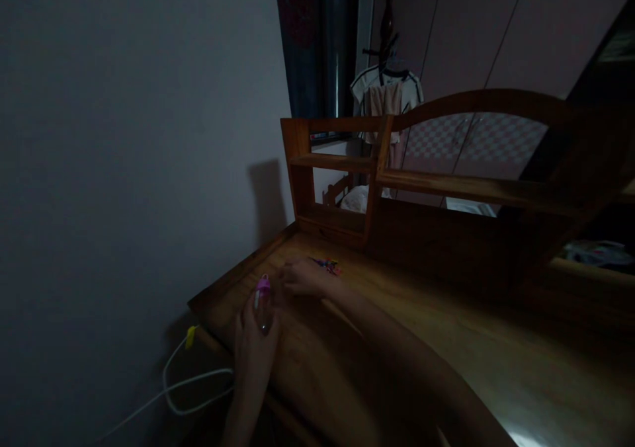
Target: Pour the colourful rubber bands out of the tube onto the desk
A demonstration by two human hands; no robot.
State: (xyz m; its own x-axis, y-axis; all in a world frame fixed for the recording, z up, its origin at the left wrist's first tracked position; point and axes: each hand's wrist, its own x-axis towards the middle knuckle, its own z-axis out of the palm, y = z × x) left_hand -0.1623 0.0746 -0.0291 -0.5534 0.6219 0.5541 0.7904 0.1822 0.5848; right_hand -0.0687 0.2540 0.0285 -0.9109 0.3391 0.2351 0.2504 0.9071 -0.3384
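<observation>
My left hand [255, 334] is wrapped round a small clear bottle [263, 301] with a pinkish-purple cap and a little loop on top. It holds the bottle tilted above the left part of the wooden desk [317, 354]. My right hand [301, 277] is just right of the bottle, low over the desk, with its fingers curled together. What those fingers hold, if anything, is hidden in the dim light. Right behind this hand lies a small pile of thin, multicoloured pieces [328, 266], too small and dark to name, partly covered by the hand.
A wooden shelf unit [330, 162] rises along the desk's back edge. To the left stands a plain wall [149, 136]. A white cable [171, 387] with a yellow tag [190, 336] hangs by the desk's left edge. Behind are hanging clothes [387, 93] and a pale wardrobe [466, 43].
</observation>
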